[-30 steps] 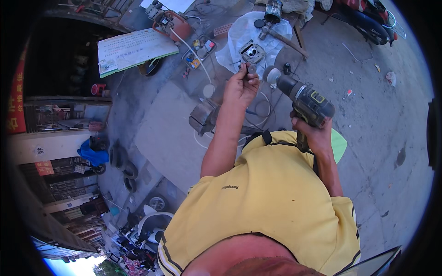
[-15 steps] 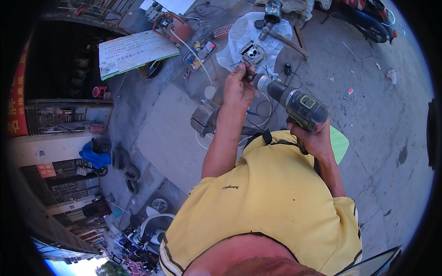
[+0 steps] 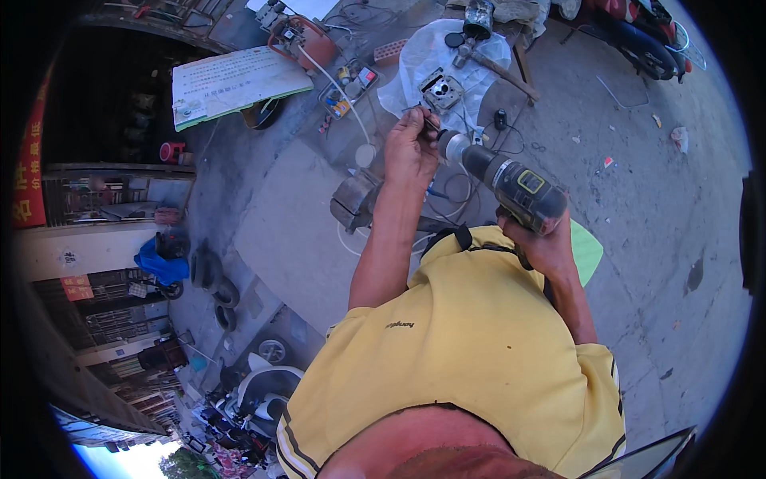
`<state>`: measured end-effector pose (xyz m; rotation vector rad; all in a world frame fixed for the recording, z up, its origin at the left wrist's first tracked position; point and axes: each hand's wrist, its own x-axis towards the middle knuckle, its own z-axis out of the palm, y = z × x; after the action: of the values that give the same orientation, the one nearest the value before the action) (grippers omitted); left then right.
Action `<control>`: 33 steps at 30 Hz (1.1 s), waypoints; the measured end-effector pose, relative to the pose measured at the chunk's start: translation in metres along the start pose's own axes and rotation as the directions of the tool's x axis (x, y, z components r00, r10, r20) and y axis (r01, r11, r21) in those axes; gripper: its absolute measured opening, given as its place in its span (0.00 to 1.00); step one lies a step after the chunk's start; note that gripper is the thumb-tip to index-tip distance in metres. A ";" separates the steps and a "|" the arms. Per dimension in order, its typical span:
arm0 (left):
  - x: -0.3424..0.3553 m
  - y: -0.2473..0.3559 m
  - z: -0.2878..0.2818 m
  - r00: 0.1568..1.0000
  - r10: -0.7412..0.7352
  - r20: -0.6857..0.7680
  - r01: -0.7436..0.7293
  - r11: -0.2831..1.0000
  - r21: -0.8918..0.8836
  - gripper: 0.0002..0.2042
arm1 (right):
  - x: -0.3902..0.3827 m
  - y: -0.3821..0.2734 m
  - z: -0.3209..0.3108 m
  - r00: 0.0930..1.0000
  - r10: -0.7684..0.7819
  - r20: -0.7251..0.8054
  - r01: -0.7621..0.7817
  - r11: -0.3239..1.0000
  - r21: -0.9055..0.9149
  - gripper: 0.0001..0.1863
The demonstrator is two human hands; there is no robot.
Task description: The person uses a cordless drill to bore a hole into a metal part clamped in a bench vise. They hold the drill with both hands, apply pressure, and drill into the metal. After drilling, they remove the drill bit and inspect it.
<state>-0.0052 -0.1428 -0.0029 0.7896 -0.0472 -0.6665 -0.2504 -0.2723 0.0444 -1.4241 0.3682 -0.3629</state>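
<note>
My right hand [image 3: 545, 246] is wrapped round the grip of a black and grey cordless drill [image 3: 523, 188]. The drill points away and to the left, its silver chuck [image 3: 453, 146] reaching my left hand [image 3: 408, 148]. My left fingers are pinched at the chuck's front around a thin dark piece, perhaps a drill bit, too small to make out. Just beyond those fingertips a square metal engine part [image 3: 440, 90] with a round bore lies on a white plastic sheet [image 3: 488, 54]. A hammer [image 3: 503, 72] rests on the same sheet, beside a dark can [image 3: 479, 20].
Left of my left forearm stands a heavy grey metal block [image 3: 353, 201]. A white hose [image 3: 345, 96] runs from a red air compressor [image 3: 311, 40]. Near it are a tray of small parts [image 3: 349, 86], a red brick [image 3: 389, 53] and a lettered board [image 3: 239, 84]. A black charger [image 3: 500, 120] lies right of the sheet.
The view has tilted slightly, so the surroundings sit a little differently. Both hands and the drill keep nearly the same pose, with the left fingers still at the chuck's front.
</note>
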 end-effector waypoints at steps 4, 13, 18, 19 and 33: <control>-0.001 -0.001 0.003 1.000 0.022 0.021 -0.022 1.000 0.013 0.09 | -0.001 -0.001 -0.001 1.000 -0.013 0.023 0.013 1.000 -0.010 0.11; 0.000 -0.004 0.006 0.997 0.056 -0.058 -0.052 0.996 0.066 0.08 | -0.001 -0.002 -0.004 1.000 0.011 0.029 -0.009 0.998 -0.067 0.10; -0.003 -0.003 0.005 0.999 0.049 -0.013 -0.048 0.998 0.032 0.09 | -0.001 -0.001 -0.005 0.999 0.010 0.032 -0.007 0.997 -0.072 0.11; -0.003 -0.004 0.007 0.998 0.056 -0.029 -0.055 0.997 0.045 0.09 | -0.002 -0.001 -0.005 1.000 0.012 0.023 -0.010 0.996 -0.084 0.11; -0.001 0.011 0.014 0.969 -0.246 0.035 0.231 0.839 -0.492 0.05 | -0.003 0.000 -0.012 0.994 0.093 -0.062 -0.078 0.974 0.214 0.21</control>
<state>-0.0044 -0.1456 0.0144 0.3079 0.2480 -0.8594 -0.2583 -0.2817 0.0429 -1.1856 0.4354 -0.3726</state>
